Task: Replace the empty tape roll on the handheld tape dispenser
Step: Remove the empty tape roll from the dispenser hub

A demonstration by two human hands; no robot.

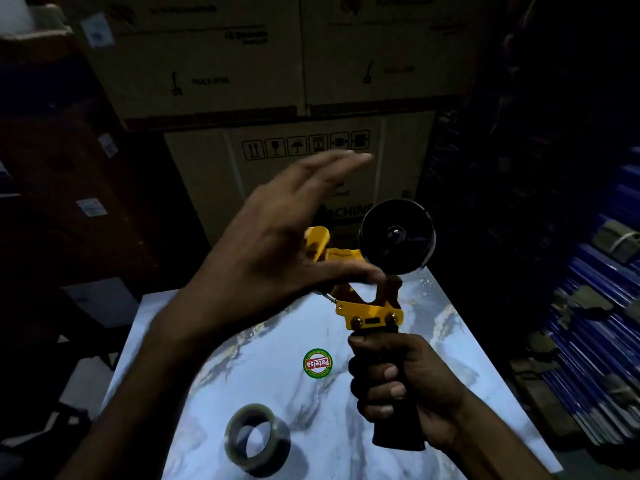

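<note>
The right hand [412, 386], lower right of the frame, is clenched around the black grip of the dispenser [372, 306], holding it upright above the tabletop [346, 410]. The dispenser's yellow frame runs from the grip up toward the centre of the frame, and its black round hub [396, 235] sits at the top, facing the camera, right of centre. Whether any core or tape sits on the hub is hard to tell in the dim light.

The left hand [277, 244] is at the centre of the frame, fingers spread and released, grasping nothing. It is blurred, in front of the yellow front end of the dispenser; its thumb lies across the frame just below the hub, though contact is unclear.

A tape roll [256, 439] lies on the marbled tabletop at lower centre, tilted on its side, well apart from both hands. A round red-and-green sticker [317, 362] is on the tabletop between the roll and the dispenser. Cardboard boxes [277, 81] are stacked behind, across the top of the frame.
</note>
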